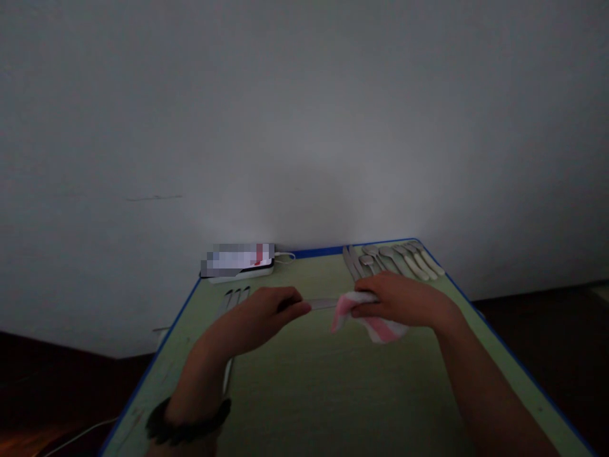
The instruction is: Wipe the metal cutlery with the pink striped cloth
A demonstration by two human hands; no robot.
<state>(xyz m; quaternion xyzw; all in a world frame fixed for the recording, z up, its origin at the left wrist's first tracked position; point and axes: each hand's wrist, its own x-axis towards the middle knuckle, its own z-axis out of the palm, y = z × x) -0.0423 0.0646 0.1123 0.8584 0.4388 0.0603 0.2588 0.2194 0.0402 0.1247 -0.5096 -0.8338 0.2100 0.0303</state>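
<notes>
A table knife (320, 304) lies level between my two hands, above the table. My left hand (269, 314) is closed in a pinch on its left end. Closed round a pink and white striped cloth (380, 328), my right hand (397, 295) has the cloth folded over the knife's other end, so that end is hidden. Beyond the right hand, metal knives (352, 261), spoons (387, 252) and several pale-handled pieces (416, 264) lie in a row. Three slim pieces of cutlery (236, 296) are partly covered by my left hand and forearm.
A phone (238, 259) lies on a white block at the table's back left, with a white cable (285, 257) beside it. The green table (342, 400) has a blue edge and stands against a grey wall (304, 127). A dark bracelet (188, 426) circles my left wrist.
</notes>
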